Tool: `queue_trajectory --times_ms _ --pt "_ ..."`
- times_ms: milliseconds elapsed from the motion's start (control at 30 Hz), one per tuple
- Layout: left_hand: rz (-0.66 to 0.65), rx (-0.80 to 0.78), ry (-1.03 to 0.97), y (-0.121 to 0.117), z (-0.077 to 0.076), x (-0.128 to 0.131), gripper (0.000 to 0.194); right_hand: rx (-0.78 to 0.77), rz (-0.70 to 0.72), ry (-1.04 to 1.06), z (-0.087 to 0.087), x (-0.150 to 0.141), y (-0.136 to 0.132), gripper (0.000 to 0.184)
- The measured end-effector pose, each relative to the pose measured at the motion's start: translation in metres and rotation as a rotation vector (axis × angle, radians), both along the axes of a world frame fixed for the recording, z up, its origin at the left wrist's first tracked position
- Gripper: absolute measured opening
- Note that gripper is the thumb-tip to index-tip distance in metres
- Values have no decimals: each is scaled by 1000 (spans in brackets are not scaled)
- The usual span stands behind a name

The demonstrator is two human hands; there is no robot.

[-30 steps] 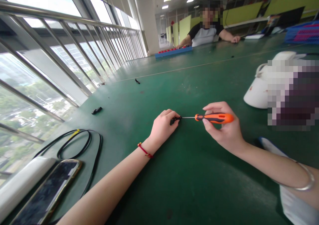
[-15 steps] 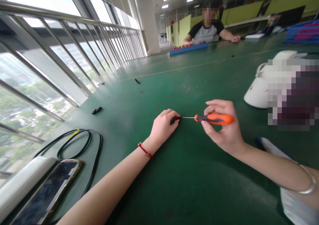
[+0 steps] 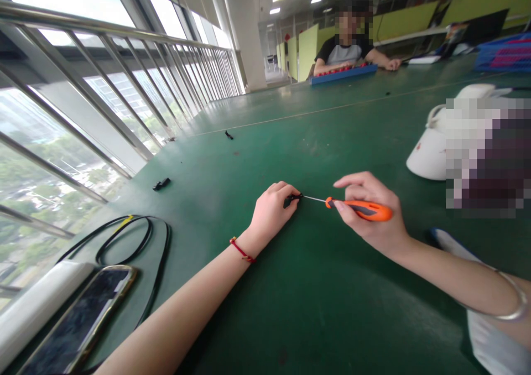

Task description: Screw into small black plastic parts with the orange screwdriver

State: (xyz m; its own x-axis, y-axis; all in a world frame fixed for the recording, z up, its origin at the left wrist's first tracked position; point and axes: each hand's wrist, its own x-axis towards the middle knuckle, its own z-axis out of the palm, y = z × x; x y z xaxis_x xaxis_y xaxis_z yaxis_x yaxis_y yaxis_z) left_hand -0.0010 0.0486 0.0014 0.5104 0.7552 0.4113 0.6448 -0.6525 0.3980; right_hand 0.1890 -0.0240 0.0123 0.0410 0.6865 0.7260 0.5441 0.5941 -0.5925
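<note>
My left hand (image 3: 271, 208) rests on the green table and is closed around a small black part (image 3: 292, 199), mostly hidden by the fingers. To its right, my right hand (image 3: 375, 214) holds a screwdriver (image 3: 367, 209) with an orange and dark grey handle, gripped near the front of the handle with the index finger raised. The thin metal shaft runs left to the black part, and its tip meets or nearly meets that part; I cannot tell whether it sits in a screw.
Small black pieces (image 3: 161, 183) lie to the left on the table (image 3: 232, 297). A phone (image 3: 78, 325), a white box (image 3: 41, 303) and a looped black cable (image 3: 160, 275) are front left. A white object (image 3: 427, 154) stands right. Across the table a person (image 3: 346, 54) sits behind a blue tray (image 3: 344, 76).
The screwdriver's handle has dipped and shifted slightly right, and my right index finger has lifted away from it. My left hand stays put. The blue tray across the table has slid right.
</note>
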Motion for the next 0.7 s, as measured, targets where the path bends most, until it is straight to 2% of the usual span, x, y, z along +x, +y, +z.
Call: queue_trajectory --times_ms 67,100,200,267,433,600,633,700 --pt "2 -3 2 0 0 0 11 -19 -34 -58 -1 1 -1 7" --pt "3 -4 2 0 0 0 11 -4 -48 -54 -1 1 -1 8" --pt "1 1 2 0 0 0 12 61 -56 27 -3 1 0 30" --pt "-3 3 2 0 0 0 12 66 -40 43 -3 1 1 37" --pt "0 -1 -4 -1 0 0 12 5 -38 -75 -1 0 -1 10" --pt "5 -2 -2 -1 0 0 13 88 -15 21 -3 0 0 38" --pt "3 -2 -1 -1 0 0 13 72 -2 12 -3 0 0 37" --pt "-1 -4 -4 0 1 0 13 19 -3 -35 -2 0 -1 22"
